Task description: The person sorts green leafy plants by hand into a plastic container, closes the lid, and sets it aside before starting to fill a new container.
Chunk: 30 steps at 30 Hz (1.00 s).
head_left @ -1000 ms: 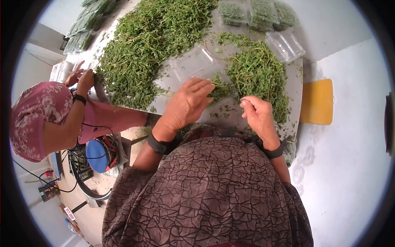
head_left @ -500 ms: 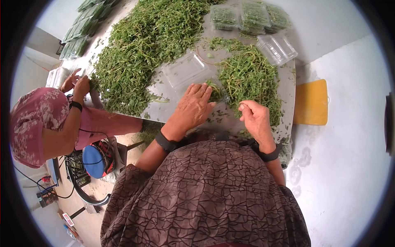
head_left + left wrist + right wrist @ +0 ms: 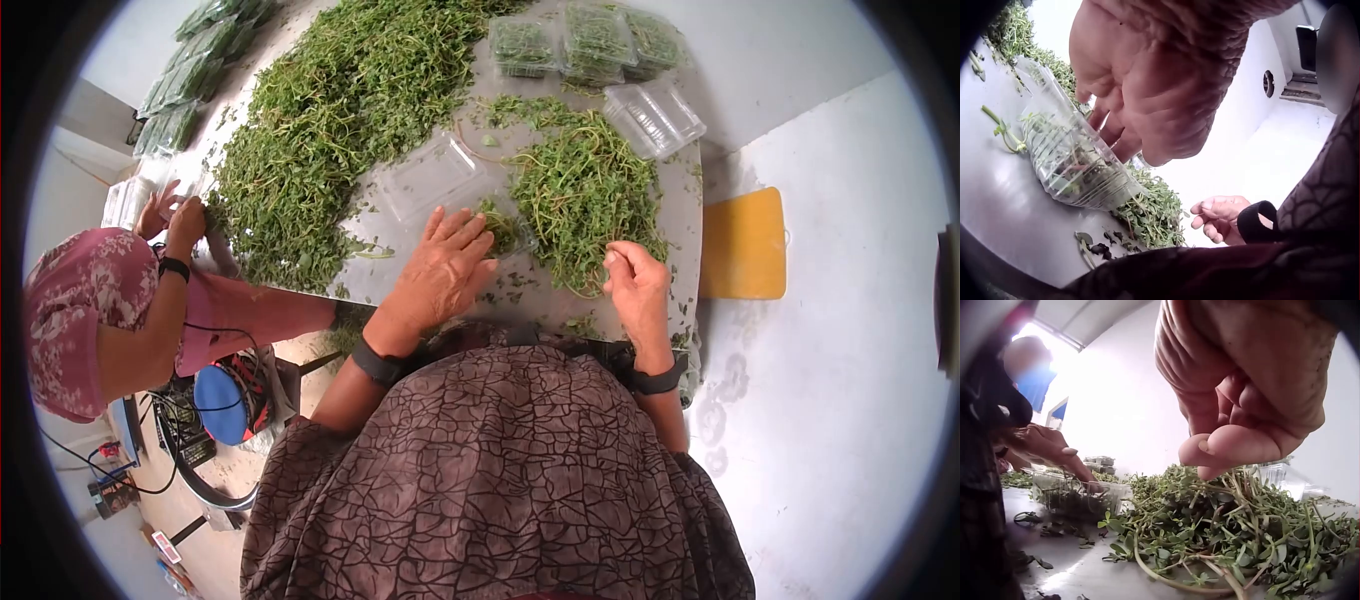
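1. At the centre of the head view, the left hand (image 3: 440, 268) lies with straight fingers on a clear plastic clamshell box (image 3: 497, 228) that sits on the grey tabletop (image 3: 540, 290); the hand is open and flat, pressing rather than gripping.
2. The box is see-through and ribbed, with rounded corners, and green sprigs show through its walls. In the left wrist view the box (image 3: 1072, 162) lies low under the fingertips, its lid part stretching away toward the upper left of the frame.
3. The right hand (image 3: 632, 280), right of centre in the head view, has its fingers curled together with thumb against forefinger. Whether a sprig is pinched there I cannot tell; in the right wrist view the right hand (image 3: 1241, 394) hangs just above the herbs with nothing plainly between the tips.
4. A loose heap of leafy green herbs (image 3: 585, 190) lies just right of the box, thin stalks with small oval leaves.
5. A far larger herb pile (image 3: 340, 110) fills the upper left of the tabletop.
6. An empty open clamshell (image 3: 430, 175) lies between the two heaps, and filled boxes (image 3: 585, 40) stand at the top edge.
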Motion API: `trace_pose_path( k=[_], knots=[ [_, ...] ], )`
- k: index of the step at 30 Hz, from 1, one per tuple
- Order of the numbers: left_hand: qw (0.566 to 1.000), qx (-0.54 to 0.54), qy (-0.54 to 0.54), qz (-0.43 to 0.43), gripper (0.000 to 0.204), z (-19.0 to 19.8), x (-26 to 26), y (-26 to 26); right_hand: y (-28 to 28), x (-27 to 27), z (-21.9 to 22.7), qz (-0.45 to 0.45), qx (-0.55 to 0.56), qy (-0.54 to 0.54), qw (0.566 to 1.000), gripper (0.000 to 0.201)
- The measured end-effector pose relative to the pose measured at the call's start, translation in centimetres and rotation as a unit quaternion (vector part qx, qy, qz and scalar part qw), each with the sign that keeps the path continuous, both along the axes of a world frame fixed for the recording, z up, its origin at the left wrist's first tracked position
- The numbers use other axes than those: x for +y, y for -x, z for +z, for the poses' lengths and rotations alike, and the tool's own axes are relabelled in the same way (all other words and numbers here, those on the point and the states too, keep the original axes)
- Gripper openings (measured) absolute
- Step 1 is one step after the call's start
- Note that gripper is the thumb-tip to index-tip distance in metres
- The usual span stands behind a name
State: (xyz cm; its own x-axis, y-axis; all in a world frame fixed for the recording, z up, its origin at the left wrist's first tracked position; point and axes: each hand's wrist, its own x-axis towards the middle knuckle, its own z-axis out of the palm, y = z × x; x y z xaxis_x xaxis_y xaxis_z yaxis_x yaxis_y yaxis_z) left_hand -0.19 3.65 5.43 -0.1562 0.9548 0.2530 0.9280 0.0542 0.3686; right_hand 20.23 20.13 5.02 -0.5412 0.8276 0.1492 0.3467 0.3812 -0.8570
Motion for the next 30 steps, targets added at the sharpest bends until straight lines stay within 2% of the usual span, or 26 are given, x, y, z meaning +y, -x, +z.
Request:
trace_pose_path(
  k=[5,7,11,13,14,16,17,18,20,24,26,27,30],
  knots=[
    [0.999,-0.040,-0.029,0.010,0.030,0.7,-1.2,0.4,-0.6,0.8,-0.1,-0.046,-0.007,0.023,0.999,0.014],
    [0.998,-0.044,-0.032,0.017,0.031,0.6,-1.9,0.4,-0.6,1.3,-0.2,-0.095,-0.063,-0.056,0.992,0.023],
    [0.990,-0.052,-0.089,0.091,0.034,-0.7,-3.3,0.7,0.1,2.2,0.7,-0.103,-0.139,-0.087,0.981,0.035],
    [0.981,-0.060,-0.123,0.140,0.034,-1.0,-3.9,0.8,0.6,2.4,0.7,-0.090,-0.198,-0.024,0.976,0.043],
    [0.980,-0.061,-0.126,0.141,0.034,-1.5,-4.1,0.9,0.8,2.6,0.5,-0.089,-0.198,-0.027,0.976,0.043],
    [0.964,-0.081,-0.173,0.184,0.032,-2.4,-4.4,1.0,1.1,3.0,-0.2,-0.076,-0.290,-0.036,0.953,0.040],
    [0.960,-0.084,-0.184,0.195,0.031,-2.6,-4.5,1.0,1.1,3.2,-0.1,-0.062,-0.296,-0.031,0.953,0.027],
    [0.959,-0.085,-0.188,0.196,0.031,-2.6,-4.6,1.0,1.0,3.3,-0.1,-0.063,-0.296,-0.035,0.952,0.027],
    [0.954,-0.097,-0.191,0.209,0.030,-2.8,-4.8,1.0,0.6,3.2,-0.3,-0.086,-0.151,0.009,0.985,0.022],
    [0.941,-0.130,-0.213,0.227,0.029,-3.3,-5.1,1.0,0.1,3.7,1.4,-0.075,-0.112,-0.008,0.991,0.016],
    [0.934,-0.145,-0.220,0.241,0.028,-3.9,-5.2,1.1,-0.1,3.8,1.8,-0.071,0.009,0.042,0.997,0.012],
    [0.927,-0.159,-0.224,0.254,0.027,-4.1,-5.3,1.1,-0.2,3.6,2.7,-0.069,0.024,0.086,0.994,0.010],
    [0.919,-0.177,-0.231,0.266,0.025,-4.5,-5.4,1.2,-0.5,3.6,3.3,-0.075,0.040,0.119,0.989,0.011]
  ],
)
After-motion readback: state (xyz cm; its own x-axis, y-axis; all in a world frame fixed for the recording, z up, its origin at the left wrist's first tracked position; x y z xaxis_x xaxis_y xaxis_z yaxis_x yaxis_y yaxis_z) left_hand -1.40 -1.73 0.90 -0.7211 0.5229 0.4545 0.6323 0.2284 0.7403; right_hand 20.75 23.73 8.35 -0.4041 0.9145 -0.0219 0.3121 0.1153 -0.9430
